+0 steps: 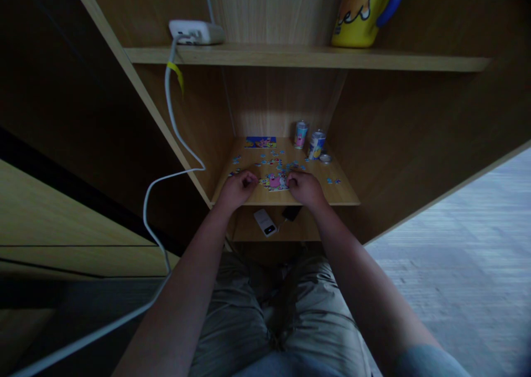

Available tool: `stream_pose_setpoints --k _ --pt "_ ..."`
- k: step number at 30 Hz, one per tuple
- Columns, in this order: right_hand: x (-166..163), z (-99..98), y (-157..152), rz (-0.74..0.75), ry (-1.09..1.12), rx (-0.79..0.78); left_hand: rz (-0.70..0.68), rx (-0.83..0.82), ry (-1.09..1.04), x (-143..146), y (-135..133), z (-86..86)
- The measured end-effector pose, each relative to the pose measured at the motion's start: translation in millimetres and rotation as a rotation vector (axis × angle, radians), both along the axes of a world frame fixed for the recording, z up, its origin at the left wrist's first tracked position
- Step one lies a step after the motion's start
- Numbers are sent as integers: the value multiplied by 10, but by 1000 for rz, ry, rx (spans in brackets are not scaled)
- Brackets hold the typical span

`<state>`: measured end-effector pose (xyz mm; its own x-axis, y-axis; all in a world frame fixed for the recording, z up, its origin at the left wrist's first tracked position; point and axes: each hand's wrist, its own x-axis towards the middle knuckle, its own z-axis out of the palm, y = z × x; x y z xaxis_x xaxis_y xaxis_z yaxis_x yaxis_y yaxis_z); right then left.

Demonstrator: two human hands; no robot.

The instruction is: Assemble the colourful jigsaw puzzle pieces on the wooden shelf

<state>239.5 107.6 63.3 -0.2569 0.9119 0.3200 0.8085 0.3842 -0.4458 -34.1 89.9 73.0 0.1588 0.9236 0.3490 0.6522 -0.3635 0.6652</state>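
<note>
A small joined patch of jigsaw puzzle (pixel 275 182), pink and blue, lies near the front edge of a wooden desk (pixel 344 197). My left hand (pixel 237 189) rests curled at the patch's left side, fingertips pinched on something I cannot make out. At the patch's right side my right hand (pixel 305 187) is also curled, its fingers touching the joined pieces. Loose puzzle pieces (pixel 269 158) are scattered behind the hands, with a few more pieces (pixel 333 181) to the right.
Two small printed cans (pixel 309 139) and a round lid (pixel 326 158) stand at the back right, a picture card (pixel 260 142) at the back. A white power strip (pixel 197 32) and yellow bag (pixel 360 11) sit on the upper shelf. A cable (pixel 168 106) hangs left. A power bank (pixel 265 222) lies below.
</note>
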Motion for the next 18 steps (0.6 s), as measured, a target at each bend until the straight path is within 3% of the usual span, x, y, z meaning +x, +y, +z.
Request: stream_pose_setpoints --k 18 --pt "1 -29 13 4 16 9 -17 3 -12 -24 24 -29"
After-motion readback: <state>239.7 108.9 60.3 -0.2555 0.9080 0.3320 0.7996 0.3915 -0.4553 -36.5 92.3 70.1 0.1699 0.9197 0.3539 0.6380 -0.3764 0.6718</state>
